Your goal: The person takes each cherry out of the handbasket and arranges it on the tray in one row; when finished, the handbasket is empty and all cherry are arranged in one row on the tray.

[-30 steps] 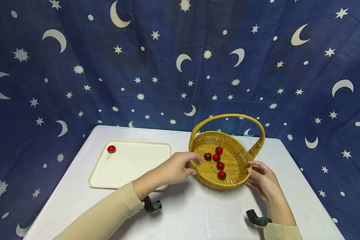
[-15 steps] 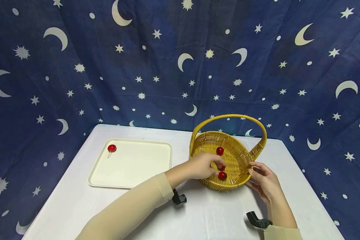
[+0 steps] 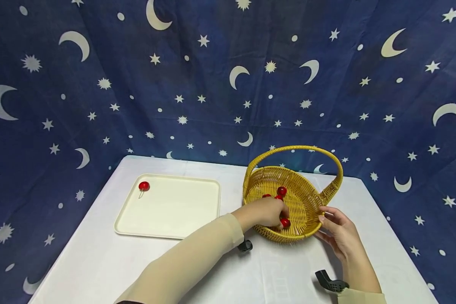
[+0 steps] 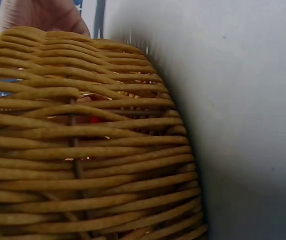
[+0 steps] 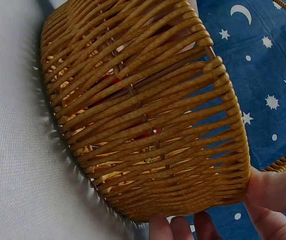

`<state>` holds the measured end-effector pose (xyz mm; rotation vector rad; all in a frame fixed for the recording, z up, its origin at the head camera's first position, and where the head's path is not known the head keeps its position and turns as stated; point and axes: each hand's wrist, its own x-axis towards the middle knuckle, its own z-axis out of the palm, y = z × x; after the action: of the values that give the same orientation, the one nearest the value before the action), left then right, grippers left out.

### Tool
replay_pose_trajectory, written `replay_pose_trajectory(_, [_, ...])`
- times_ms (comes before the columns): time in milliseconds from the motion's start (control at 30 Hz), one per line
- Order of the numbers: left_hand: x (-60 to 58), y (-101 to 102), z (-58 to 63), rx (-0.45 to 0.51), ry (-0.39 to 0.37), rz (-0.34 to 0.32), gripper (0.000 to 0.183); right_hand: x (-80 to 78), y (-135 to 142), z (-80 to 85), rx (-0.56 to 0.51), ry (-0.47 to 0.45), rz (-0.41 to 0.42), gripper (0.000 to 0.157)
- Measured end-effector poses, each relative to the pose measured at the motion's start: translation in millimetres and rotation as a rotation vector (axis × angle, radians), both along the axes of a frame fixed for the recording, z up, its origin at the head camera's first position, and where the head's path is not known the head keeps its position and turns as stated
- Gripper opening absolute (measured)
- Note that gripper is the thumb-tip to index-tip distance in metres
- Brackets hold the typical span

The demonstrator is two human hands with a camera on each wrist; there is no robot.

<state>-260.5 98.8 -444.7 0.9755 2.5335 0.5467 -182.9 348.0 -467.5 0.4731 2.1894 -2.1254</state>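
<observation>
My left hand [image 3: 269, 211] is inside the yellow wicker basket [image 3: 308, 217], fingers bent downward. Its thumb and fingertips are at a red cherry [image 3: 285, 223] near the basket's front; whether they pinch it is not clear. Behind the hand lie more cherries, one at the back [image 3: 282, 191] and others partly covered. My right hand [image 3: 342, 234] holds the basket's right rim, with the thumb [image 5: 272, 189] on one side and the fingers [image 5: 180, 229] below. Through the weave in the left wrist view, a red spot [image 4: 95, 119] shows.
To the left lies a cream tray [image 3: 167, 233], with one stemmed cherry [image 3: 144, 186] at its upper left corner. The basket's tall handle [image 3: 294, 147] arches over it. A white cloth [image 3: 228, 270] covers the table, and a blue star-patterned curtain [image 3: 213, 114] hangs behind.
My left hand has moved right from the basket's left rim, over it and down among the cherries. The right hand keeps its hold on the rim. The head view has shifted slightly.
</observation>
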Motion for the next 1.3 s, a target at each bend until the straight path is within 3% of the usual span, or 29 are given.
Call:
replay_pose_trajectory(167, [0.0,4.4,-3.0,-0.019,-0.014,-0.03,0.012,1.6,0.4,0.6,-0.014,0.012,0.01,0.027])
replay_pose_trajectory(333, [0.2,4.8,-4.6,0.004,-0.042,-0.066,0.012,2.9,0.0,0.9,-0.006,0.011,0.011,0.029])
replay_pose_trajectory(633, [-1.6,-8.9,0.2,0.187,-0.013,-0.088,0.018,0.7,-0.5,0.9,0.019,0.011,0.005,0.028])
replay_pose_trajectory(767, [2.4,-19.6,8.7,0.273,0.008,-0.098,0.023,0.8,-0.2,0.1,0.03,0.008,-0.002,0.03])
replay_pose_trajectory(933, [16.2,-39.7,29.6,0.358,0.008,-0.092,0.026,1.7,2.0,-0.5,0.038,0.004,-0.001,0.03])
replay_pose_trajectory(1133, [30.3,-72.9,56.8,0.447,0.016,-0.074,0.03,2.5,2.4,-0.2,0.023,0.007,-0.002,0.029])
replay_pose_trajectory(1300, [36.6,-106.8,66.6,0.525,0.009,-0.027,0.032,1.0,1.2,-0.3,0.025,0.004,0.014,0.032])
